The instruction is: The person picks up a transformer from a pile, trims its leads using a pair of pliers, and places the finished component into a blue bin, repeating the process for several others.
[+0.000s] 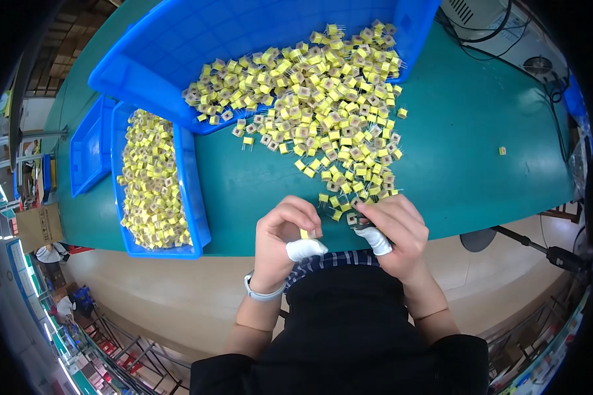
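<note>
My left hand [284, 232], thumb wrapped in white tape, pinches a small yellow-taped coil [305, 234] at the table's front edge. Just across from it, my right hand [396, 230] is closed, its taped thumb against the fingers. A small dark piece [353, 220] shows at its fingertips; its exact kind is too small to tell. Right beyond both hands spreads a loose heap of yellow-taped coils [336, 131] with brownish bobbins and thin metal pins. The heap spills from a large blue bin [171, 49] tipped toward me.
A blue tray [201, 227] full of the same coils stands at the left, with another blue tray [85, 155] beside it. A single coil [503, 151] lies on the green table [468, 184] at the right. A pale machine [507, 39] with black cables occupies the far right corner.
</note>
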Demonstrator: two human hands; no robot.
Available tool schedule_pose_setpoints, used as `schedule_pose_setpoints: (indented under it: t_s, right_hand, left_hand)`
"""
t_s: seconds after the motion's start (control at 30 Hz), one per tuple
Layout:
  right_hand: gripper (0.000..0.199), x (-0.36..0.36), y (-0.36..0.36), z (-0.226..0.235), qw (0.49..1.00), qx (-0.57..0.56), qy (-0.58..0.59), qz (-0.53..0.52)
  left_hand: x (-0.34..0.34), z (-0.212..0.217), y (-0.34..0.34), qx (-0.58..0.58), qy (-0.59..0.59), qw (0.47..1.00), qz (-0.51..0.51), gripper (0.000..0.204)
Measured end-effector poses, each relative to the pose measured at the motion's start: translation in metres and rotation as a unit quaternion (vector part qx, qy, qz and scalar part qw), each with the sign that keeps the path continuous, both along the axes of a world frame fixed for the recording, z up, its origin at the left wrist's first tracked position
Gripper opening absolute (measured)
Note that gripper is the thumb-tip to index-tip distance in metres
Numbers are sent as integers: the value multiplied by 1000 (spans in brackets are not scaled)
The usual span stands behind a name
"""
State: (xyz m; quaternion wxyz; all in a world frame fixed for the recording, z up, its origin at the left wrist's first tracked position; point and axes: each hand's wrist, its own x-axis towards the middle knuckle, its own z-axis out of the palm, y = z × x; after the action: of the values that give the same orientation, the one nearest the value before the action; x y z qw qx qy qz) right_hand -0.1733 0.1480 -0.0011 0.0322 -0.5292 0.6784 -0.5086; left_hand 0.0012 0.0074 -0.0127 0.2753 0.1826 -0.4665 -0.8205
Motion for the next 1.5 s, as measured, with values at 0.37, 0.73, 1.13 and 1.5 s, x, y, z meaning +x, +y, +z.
schedule_pose_setpoints:
  t_s: [0.37, 0.73, 1.13, 1.5]
  right_hand:
    - [33, 15, 0, 3, 998, 6, -53, 18]
    - [34, 17, -3, 2, 999, 3, -38, 6]
    - [32, 15, -3, 1, 999, -3, -32, 3]
    - [31, 10, -5, 2, 1000, 0, -30, 9]
  left_hand:
    - [-11, 1, 13, 2, -19, 999, 48, 38]
    - [-10, 2, 16, -32, -18, 998, 42, 32]
    - [-14, 2, 19, -44, -27, 998, 47, 38]
    - [-15, 9, 20, -49, -52, 997, 20, 31]
